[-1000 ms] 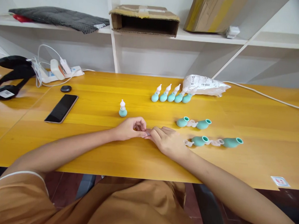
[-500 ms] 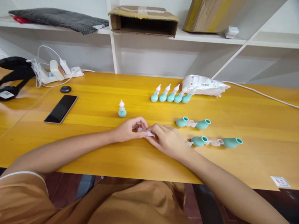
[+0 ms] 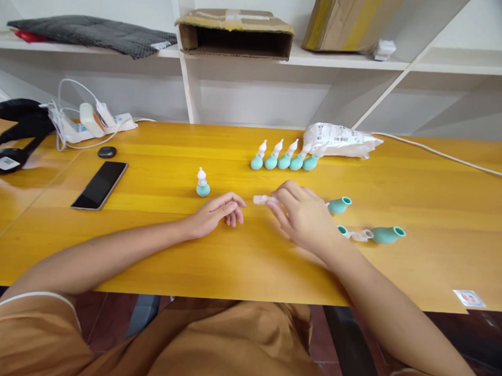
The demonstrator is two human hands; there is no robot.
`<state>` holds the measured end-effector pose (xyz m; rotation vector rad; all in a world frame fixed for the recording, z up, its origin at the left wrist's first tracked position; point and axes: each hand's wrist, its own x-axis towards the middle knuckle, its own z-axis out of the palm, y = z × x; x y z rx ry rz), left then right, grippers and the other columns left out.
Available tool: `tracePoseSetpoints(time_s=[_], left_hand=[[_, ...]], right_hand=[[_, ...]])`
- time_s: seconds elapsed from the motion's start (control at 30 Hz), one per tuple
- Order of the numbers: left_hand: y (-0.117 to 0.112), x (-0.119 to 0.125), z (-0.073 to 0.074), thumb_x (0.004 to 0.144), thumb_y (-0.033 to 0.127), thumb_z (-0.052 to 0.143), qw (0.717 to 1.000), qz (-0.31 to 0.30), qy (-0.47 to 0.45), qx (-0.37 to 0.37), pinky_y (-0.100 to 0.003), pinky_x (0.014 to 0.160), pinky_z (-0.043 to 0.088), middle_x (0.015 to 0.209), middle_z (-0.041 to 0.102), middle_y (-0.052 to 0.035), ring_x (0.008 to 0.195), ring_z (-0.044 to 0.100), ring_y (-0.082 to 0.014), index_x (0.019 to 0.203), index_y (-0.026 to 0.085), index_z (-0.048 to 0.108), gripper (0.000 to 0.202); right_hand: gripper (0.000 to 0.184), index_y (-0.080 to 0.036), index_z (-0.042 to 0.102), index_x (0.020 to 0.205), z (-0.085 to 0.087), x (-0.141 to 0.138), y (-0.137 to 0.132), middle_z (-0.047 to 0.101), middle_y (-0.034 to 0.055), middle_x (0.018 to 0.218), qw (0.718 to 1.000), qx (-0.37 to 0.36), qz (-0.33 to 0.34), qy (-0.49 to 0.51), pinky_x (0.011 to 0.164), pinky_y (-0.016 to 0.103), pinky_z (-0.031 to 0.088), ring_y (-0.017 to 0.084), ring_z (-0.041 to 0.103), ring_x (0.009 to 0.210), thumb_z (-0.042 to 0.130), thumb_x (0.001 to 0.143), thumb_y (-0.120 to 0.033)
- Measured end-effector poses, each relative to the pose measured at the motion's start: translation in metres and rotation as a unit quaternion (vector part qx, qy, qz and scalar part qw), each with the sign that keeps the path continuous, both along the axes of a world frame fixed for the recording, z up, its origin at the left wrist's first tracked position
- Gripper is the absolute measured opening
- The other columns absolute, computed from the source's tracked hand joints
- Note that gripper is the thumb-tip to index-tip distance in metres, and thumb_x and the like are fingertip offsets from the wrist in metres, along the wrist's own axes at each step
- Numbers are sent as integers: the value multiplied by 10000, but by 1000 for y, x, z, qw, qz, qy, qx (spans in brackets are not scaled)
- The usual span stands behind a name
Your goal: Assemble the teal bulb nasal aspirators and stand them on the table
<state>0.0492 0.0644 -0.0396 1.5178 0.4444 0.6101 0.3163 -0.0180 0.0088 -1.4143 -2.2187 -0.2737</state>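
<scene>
Pinches a small translucent white plastic nozzle tip (image 3: 260,200) in the fingertips of the right hand (image 3: 304,216), just above the yellow wooden tabletop (image 3: 147,244), out past the fingers toward the left hand (image 3: 216,211). Rests that left hand on the wood, loosely curled and empty, close to the nozzle tip but not touching it.

Looks light, thin-walled and a little slick, so apt to pop out of a hard pinch. Better taken by the wider base ring than by the narrow end.

Just beyond the left hand: one upright teal rubber bulb with a white tip fitted (image 3: 202,184). To the right hand's outer side: open-mouthed teal rubber bulbs lying on their sides (image 3: 339,204), with another clear tip (image 3: 360,235) among them, one bulb partly hidden by the hand. Farther beyond the right hand: a row of five finished bulbs (image 3: 281,159) beside a crinkled white plastic bag (image 3: 340,141).
</scene>
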Motion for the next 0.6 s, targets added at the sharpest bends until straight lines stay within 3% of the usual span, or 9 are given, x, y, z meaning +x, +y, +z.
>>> tracePoseSetpoints(time_s=[0.2, 0.33, 0.6], left_hand=[[0, 0, 3, 1098, 684, 589, 1000, -1, 3, 0, -318, 763, 518, 941, 767, -62, 756, 661, -158, 1186, 173, 635, 521], [0, 0, 3, 1095, 696, 586, 1000, -4, 10, 2, -316, 754, 516, 933, 763, -59, 751, 662, -158, 1187, 173, 632, 534], [-1, 0, 2, 1100, 709, 558, 999, -13, 25, 15, -318, 753, 507, 929, 755, -58, 751, 649, -162, 1190, 176, 623, 544]], right_hand=[[362, -204, 664, 1061, -7, 21, 11, 622, 163, 1088, 993, -2, -119, 5, 818, 449, 478, 341, 599, 957, 390, 1189, -404], [385, -198, 655, 1081, -21, 22, 13, 604, 142, 1086, 990, -71, -119, 15, 798, 428, 462, 299, 586, 856, 350, 1196, -402], [386, -208, 660, 1028, -35, 19, 20, 636, 121, 1079, 985, -118, -124, 8, 855, 408, 364, 280, 588, 898, 353, 1194, -372]])
